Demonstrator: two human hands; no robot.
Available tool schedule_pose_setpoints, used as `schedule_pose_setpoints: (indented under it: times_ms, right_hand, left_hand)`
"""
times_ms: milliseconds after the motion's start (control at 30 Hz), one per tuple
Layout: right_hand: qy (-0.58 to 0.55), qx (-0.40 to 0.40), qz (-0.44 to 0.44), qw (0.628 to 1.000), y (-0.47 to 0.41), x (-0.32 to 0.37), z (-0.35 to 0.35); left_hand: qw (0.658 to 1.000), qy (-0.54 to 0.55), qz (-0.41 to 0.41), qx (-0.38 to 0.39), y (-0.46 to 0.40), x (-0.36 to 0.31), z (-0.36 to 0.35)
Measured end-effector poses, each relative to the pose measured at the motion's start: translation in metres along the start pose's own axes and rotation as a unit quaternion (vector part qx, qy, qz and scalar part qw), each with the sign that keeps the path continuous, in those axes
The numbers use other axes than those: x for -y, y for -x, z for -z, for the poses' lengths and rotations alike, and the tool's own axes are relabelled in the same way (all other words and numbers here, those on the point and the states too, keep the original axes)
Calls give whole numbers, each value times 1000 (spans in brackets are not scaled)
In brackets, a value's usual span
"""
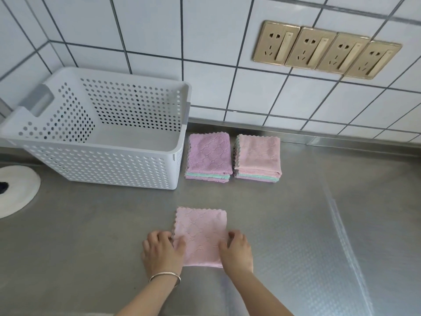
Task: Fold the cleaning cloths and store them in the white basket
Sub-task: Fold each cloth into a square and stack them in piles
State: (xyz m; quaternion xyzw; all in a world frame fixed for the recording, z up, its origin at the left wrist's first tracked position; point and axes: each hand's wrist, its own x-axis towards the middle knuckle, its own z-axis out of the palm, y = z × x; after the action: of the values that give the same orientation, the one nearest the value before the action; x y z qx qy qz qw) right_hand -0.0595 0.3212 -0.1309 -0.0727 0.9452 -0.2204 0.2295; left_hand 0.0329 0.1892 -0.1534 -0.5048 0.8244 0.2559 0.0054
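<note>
A folded pink cloth (pixel 201 233) lies flat on the steel counter in front of me. My left hand (pixel 161 252) grips its left edge and my right hand (pixel 237 250) grips its right edge, thumbs on top. Behind it stand two stacks of folded cloths: one topped with a purple cloth (pixel 209 153), one topped with a pink cloth (pixel 259 153), with teal and pink layers below. The white perforated basket (pixel 95 160) stands at the back left, with nothing visible inside.
A white round object (pixel 16 192) sits at the left edge of the counter. The tiled wall behind carries a row of gold sockets (pixel 325 50). A patterned steel counter (pixel 319 236) stretches to the right.
</note>
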Motion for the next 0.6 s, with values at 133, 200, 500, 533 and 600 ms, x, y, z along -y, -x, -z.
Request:
schedule_pose_setpoints:
  times_ms: [133,200,500,533,600]
  right_hand:
    - [-24,66,-38,997,4,4,-5]
    - [-94,64,-32,993,6,5,1]
    - [-284,-65,68,954,-42,58,87]
    - [-292,-67,72,951,-55,69,96]
    - [-303,-66,70,948,-84,90,108]
  left_hand:
    - [998,37,36,28,1,-9,0]
    - [987,146,45,49,2,-19,7]
    - [931,362,-38,-5,-41,-120,65]
    - [929,366,-47,-8,-53,-133,71]
    - [924,376,-64,-22,-78,-157,77]
